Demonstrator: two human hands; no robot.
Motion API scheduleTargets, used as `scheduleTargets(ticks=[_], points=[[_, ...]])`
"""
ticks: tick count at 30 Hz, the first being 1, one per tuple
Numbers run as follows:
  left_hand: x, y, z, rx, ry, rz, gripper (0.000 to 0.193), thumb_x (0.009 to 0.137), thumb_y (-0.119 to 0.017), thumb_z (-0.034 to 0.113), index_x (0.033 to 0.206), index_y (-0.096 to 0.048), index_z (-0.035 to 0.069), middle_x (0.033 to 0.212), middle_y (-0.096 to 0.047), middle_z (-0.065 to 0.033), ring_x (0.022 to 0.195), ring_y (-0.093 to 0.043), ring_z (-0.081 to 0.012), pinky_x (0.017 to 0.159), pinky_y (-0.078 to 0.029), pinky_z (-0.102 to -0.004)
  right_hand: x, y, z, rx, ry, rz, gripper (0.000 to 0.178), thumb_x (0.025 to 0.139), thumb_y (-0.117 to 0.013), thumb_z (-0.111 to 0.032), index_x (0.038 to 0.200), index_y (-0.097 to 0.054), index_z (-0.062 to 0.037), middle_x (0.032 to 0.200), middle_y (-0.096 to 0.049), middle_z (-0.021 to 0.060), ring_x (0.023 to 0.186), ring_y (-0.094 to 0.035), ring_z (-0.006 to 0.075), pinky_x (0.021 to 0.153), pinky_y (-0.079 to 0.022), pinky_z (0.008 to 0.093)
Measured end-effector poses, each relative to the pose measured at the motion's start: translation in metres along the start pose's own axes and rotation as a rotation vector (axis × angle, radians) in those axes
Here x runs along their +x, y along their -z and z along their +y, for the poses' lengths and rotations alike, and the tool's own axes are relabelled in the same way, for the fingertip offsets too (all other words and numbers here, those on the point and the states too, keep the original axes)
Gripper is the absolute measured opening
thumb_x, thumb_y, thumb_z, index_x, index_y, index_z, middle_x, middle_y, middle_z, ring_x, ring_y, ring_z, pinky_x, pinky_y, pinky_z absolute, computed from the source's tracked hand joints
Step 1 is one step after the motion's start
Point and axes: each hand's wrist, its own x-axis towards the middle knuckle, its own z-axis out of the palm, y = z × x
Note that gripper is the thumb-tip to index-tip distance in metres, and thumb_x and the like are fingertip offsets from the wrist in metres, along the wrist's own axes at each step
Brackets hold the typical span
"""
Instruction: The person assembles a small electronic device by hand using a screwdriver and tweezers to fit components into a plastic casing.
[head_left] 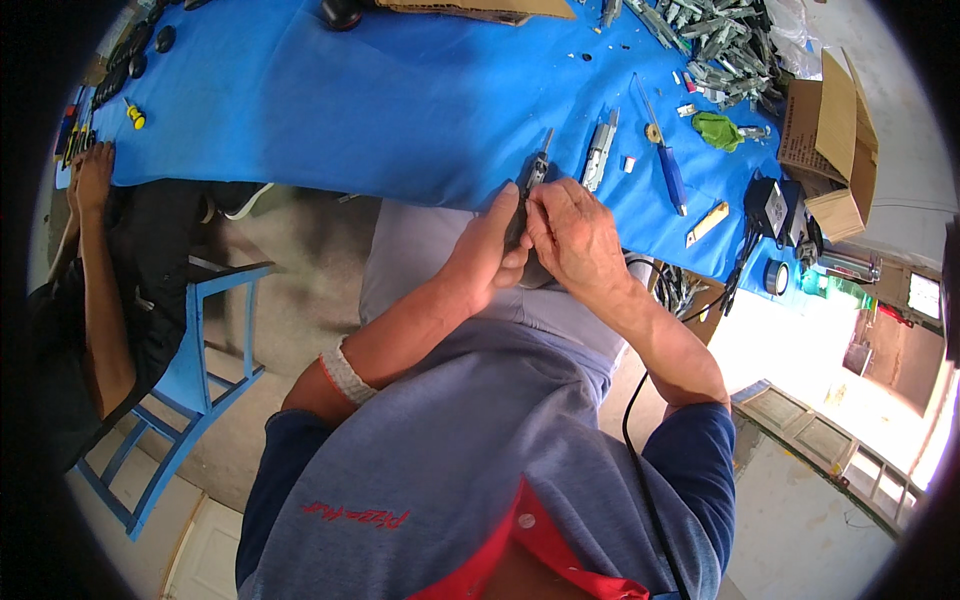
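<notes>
My left hand (497, 240) is closed around a dark, long-handled device (518, 215) with a grey metal mechanism and a thin metal tip pointing away from me. It is held over the near edge of the blue-covered table (330, 110). The fingers of my right hand (575, 232) are pinched together against the device's right side; whatever lies between them is hidden. Just beyond my right hand lies a similar grey metal mechanism (600, 152). Right of that are a small white-and-red piece (628, 164) and a blue-handled tool (671, 180) with a long thin shaft.
Grey metal parts (725, 50) are heaped at the far right, near a green cloth (717, 131) and an open cardboard box (830, 145). A yellowish flat tool (708, 224) and a tape roll (776, 277) lie nearer. At left, another person's hand (95, 170) rests by the table; a blue chair (198, 340) stands there.
</notes>
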Motion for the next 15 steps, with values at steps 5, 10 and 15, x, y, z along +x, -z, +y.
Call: scheduleTargets(ticks=[5, 10, 15], points=[[0.002, 0.005, 0.0, -0.014, 0.034, -0.057, 0.037, 0.097, -0.039, 0.046, 0.082, -0.048, 0.014, 0.064, -0.046, 0.0031, 0.043, -0.033, -0.0036, 0.035, -0.019, -0.0201, -0.001, 0.0, 0.001, 0.072, -0.084, 0.012, 0.008, 0.083, -0.06, -0.003, 0.089, -0.055, 0.0006, 0.078, -0.057, 0.0152, 0.065, -0.058, 0.0325, 0.058, -0.048, 0.0377], [0.0, -0.001, 0.004, -0.082, 0.054, -0.012, 0.043, 0.095, -0.042, 0.052, 0.077, -0.047, 0.014, 0.06, -0.043, 0.0028, 0.042, -0.032, -0.0063, 0.035, -0.024, -0.0209, 0.004, 0.017, 0.002, 0.483, -0.513, -0.023, 0.009, 0.09, -0.057, -0.008, 0.09, -0.054, -0.0001, 0.084, -0.062, 0.0087, 0.066, -0.058, 0.0147, 0.057, -0.046, 0.0258], [0.002, 0.011, 0.001, -0.07, 0.147, -0.083, 0.049, 0.091, -0.045, 0.058, 0.074, -0.048, 0.012, 0.051, -0.036, 0.002, 0.04, -0.031, -0.0081, 0.036, -0.023, -0.0217, 0.039, 0.056, 0.004, 0.808, -0.374, 0.276, 0.01, 0.094, -0.053, -0.011, 0.094, -0.053, -0.0013, 0.09, -0.062, 0.0072, 0.069, -0.056, 0.0074, 0.06, -0.045, 0.0203]])
